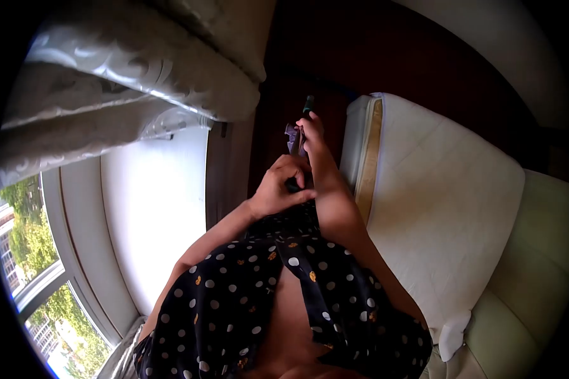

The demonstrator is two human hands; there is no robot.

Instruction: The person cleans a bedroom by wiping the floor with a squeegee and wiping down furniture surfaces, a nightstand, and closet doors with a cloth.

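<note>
Beside the cloth-covered mattress (449, 189), the right hand (313, 131) grips a slim green-tipped rod (308, 104); left hand (279, 187) curled, grip unclear.

Curtain (145, 66) of cloth, satin sheen, windowsill (158, 177) smooth, shirt (218, 294) thin matt cloth, mattress (449, 189) matt fabric (held tool (308, 105) too dim to judge)

Your black polka-dot garment (221, 297): whitish round dots, few small orange-yellow motifs, deep V-shaped open neckline (282, 278). Your forearms (338, 208) bare.
</note>
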